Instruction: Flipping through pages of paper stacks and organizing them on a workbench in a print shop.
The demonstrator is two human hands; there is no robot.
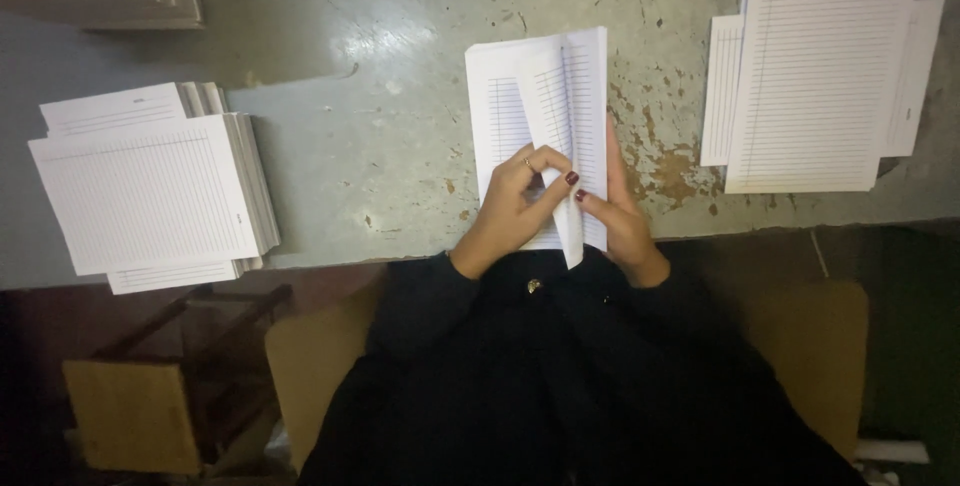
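The left hand point(515, 208) pinched a folded flap of the white lined paper sheets point(540, 126), with fingers curled tight. The right hand point(620, 216) lay flat along the right edge of those sheets, pressing them down. The sheets sat on the worn grey-green surface point(350, 146), right in front of the person. Far left of the sheets was a thick stack of white lined pages point(150, 191). Far right of them lay a thin pile of larger lined sheets point(815, 76).
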